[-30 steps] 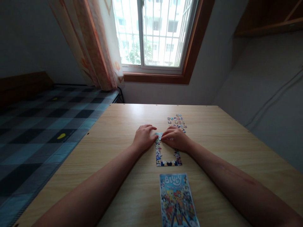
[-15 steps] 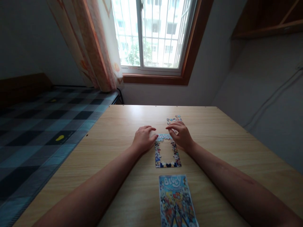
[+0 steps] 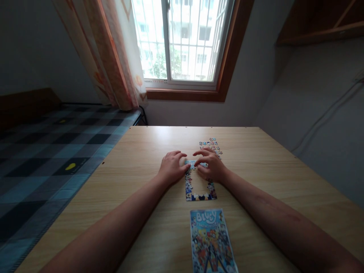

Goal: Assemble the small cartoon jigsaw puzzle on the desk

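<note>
A partly assembled jigsaw puzzle (image 3: 188, 189) lies flat on the table, its border joined around a bare middle. My left hand (image 3: 172, 167) rests at its upper left corner, thumb touching the edge and fingers apart, holding nothing. Over the puzzle's top part, my right hand (image 3: 212, 165) has thumb and index finger pinched on a small puzzle piece, mostly hidden by the fingertips. This hand covers the puzzle's upper right side. Loose puzzle pieces (image 3: 212, 143) lie just beyond the right hand. Nearer to me is a printed "Bluey" picture sheet (image 3: 212, 239) with the matching colourful design.
The light wooden table (image 3: 136, 231) extends to both sides. To its left stands a bed with a checked cover (image 3: 93, 138). Behind are a barred window (image 3: 190, 41) and a curtain (image 3: 113, 57). A wooden shelf (image 3: 318, 36) hangs at the upper right.
My right hand has moved nearer and left, from beside the loose pieces to over the puzzle's top part. More loose pieces show behind it. My left hand has stayed in place.
</note>
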A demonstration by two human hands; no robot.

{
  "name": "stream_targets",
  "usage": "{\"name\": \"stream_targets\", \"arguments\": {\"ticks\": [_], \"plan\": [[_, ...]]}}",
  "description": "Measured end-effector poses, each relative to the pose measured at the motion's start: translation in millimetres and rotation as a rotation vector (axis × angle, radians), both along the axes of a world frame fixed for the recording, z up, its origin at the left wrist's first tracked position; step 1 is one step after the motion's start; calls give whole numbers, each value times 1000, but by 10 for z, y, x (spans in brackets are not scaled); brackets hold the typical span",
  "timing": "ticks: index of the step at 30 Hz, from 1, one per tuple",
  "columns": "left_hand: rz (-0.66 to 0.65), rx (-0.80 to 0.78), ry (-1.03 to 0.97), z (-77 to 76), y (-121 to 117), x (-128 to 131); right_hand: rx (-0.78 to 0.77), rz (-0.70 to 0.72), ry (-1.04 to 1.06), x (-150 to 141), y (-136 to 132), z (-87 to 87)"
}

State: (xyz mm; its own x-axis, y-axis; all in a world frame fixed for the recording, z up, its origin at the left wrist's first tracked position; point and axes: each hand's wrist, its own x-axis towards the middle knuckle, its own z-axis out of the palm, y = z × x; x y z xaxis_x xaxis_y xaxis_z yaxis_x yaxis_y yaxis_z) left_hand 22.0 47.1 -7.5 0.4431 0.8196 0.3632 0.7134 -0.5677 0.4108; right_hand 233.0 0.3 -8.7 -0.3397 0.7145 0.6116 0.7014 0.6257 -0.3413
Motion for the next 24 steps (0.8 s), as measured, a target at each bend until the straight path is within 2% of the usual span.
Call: {"name": "stream_targets", "arguments": {"ticks": [5,9,12,14,19,24], "plan": [[-11,-22,-20,20,18,-10,92,-73,48,-12,-4,9],[-9,-57,-78,45,52,-38,224,-354,153,104,13,106],[-16,-66,-120,67,55,-56,289,-586,215,350,80,171],[-39,-57,-126,77,40,-58,294,-686,257,567,152,160],[-107,-38,-116,60,-6,-30,172,-833,322,1009,356,-59],[-116,-36,-129,25,-11,-7,-79,-863,465,1104,494,-234]]}}
